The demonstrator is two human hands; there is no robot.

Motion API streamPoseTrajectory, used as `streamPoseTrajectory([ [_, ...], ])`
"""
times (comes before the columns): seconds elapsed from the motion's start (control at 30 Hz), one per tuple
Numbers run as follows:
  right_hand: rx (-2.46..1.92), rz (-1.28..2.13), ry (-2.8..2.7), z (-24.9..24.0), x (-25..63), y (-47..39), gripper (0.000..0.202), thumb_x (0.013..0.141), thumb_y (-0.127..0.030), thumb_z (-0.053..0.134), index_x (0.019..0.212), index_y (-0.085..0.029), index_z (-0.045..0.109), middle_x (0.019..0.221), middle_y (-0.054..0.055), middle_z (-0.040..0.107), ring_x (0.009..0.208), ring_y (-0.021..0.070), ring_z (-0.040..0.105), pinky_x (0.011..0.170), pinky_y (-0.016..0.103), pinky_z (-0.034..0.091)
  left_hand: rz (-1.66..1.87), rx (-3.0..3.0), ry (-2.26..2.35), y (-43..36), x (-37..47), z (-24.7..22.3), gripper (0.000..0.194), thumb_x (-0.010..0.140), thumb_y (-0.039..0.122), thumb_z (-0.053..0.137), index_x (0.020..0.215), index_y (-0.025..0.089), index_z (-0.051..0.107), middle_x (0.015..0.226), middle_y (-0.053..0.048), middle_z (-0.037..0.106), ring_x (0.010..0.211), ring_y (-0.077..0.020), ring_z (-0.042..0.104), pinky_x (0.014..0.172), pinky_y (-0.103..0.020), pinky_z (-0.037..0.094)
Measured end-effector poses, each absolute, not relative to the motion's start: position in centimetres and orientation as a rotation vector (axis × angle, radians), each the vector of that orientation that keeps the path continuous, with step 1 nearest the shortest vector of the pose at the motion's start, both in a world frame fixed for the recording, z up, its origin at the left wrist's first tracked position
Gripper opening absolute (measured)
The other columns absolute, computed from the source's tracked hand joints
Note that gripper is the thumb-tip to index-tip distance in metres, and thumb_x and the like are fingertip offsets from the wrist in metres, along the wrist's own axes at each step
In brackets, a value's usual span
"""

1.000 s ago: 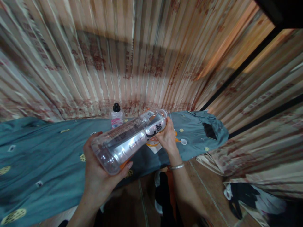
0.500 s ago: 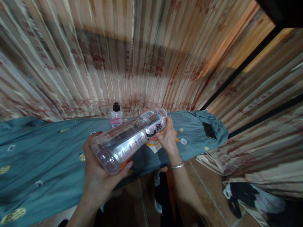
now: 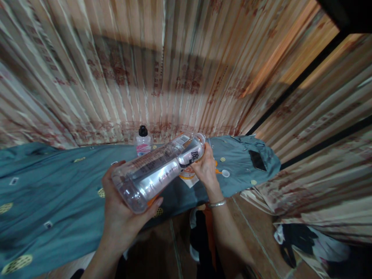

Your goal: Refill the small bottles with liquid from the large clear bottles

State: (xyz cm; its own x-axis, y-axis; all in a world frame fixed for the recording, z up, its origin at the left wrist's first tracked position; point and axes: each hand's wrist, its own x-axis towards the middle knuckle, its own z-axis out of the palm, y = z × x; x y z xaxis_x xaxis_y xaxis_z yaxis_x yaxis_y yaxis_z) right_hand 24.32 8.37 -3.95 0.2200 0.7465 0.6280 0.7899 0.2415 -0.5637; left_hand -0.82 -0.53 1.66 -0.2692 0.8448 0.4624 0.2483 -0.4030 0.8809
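Observation:
A large clear plastic bottle [image 3: 158,174] with a silvery printed label lies slantwise in the air between my two hands, its base toward me on the left and its narrower end up and to the right. My left hand [image 3: 124,211] is closed round the base, thumb underneath. Near the narrow end, my right hand [image 3: 207,164] grips it, and a bracelet [image 3: 217,204] circles that wrist. Partly hidden behind the bottle and right hand is a white and orange packet [image 3: 190,181] on the cloth. Beside it lies a small spoon [image 3: 225,173] with a white bowl and orange handle.
A teal cloth [image 3: 66,182] with yellow patterns covers the long surface. On it stand a small black-capped bottle [image 3: 143,144] with a pink label and, far right, a dark phone [image 3: 257,160]. Pleated curtains [image 3: 139,77] hang behind; black bars [image 3: 296,89] cross at right.

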Motion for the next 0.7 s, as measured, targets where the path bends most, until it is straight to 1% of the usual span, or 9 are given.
streamPoseTrajectory([
  [0.1, -1.485, -0.047, -1.537, -3.9, 24.3, 8.4, 0.082, 0.074, -0.036, 0.084, 0.145, -0.02, 0.045, 0.129, 0.014, 0.064, 0.119, 0.0329, 0.063, 0.101, 0.051, 0.055, 1.664, 1.619, 1.349, -0.3, -1.5, 1.1, 0.092, 0.053, 0.033, 0.094, 0.131, 0.028, 0.045, 0.136, -0.014, 0.054, 0.12, -0.0409, 0.066, 0.105, -0.06, 0.059],
  [0.2, -1.482, -0.033, -1.547, -3.8, 24.3, 8.4, 0.08, 0.075, -0.037, 0.084, 0.143, -0.02, 0.047, 0.127, 0.014, 0.065, 0.118, 0.0328, 0.064, 0.101, 0.05, 0.055, 1.631, 1.654, 1.346, -0.2, -2.1, 0.8, 0.089, 0.056, 0.032, 0.094, 0.131, 0.026, 0.045, 0.14, -0.015, 0.053, 0.127, -0.0414, 0.064, 0.109, -0.059, 0.057],
  [0.37, -1.478, -0.039, -1.528, -3.9, 24.3, 8.4, 0.083, 0.074, -0.04, 0.085, 0.143, -0.019, 0.046, 0.129, 0.015, 0.065, 0.121, 0.0343, 0.064, 0.102, 0.052, 0.055, 1.631, 1.727, 1.34, -0.2, -2.2, 0.9, 0.083, 0.063, 0.037, 0.091, 0.132, 0.025, 0.046, 0.139, -0.016, 0.054, 0.123, -0.0409, 0.067, 0.105, -0.059, 0.059],
  [0.57, -1.491, -0.058, -1.515, -4.3, 24.4, 8.5, 0.091, 0.073, -0.044, 0.086, 0.148, -0.017, 0.042, 0.133, 0.018, 0.064, 0.124, 0.0365, 0.063, 0.104, 0.055, 0.054, 1.609, 1.834, 1.396, -0.2, -2.3, 0.7, 0.082, 0.069, 0.04, 0.088, 0.136, 0.024, 0.043, 0.142, -0.017, 0.051, 0.125, -0.0399, 0.065, 0.106, -0.058, 0.058],
  [0.7, -1.506, -0.062, -1.512, -4.3, 24.4, 8.4, 0.091, 0.073, -0.047, 0.086, 0.147, -0.018, 0.043, 0.133, 0.019, 0.064, 0.123, 0.0367, 0.064, 0.102, 0.055, 0.055, 1.615, 1.863, 1.388, -0.2, -2.6, 0.7, 0.084, 0.068, 0.04, 0.088, 0.137, 0.025, 0.043, 0.14, -0.017, 0.053, 0.122, -0.0402, 0.067, 0.103, -0.059, 0.06],
])
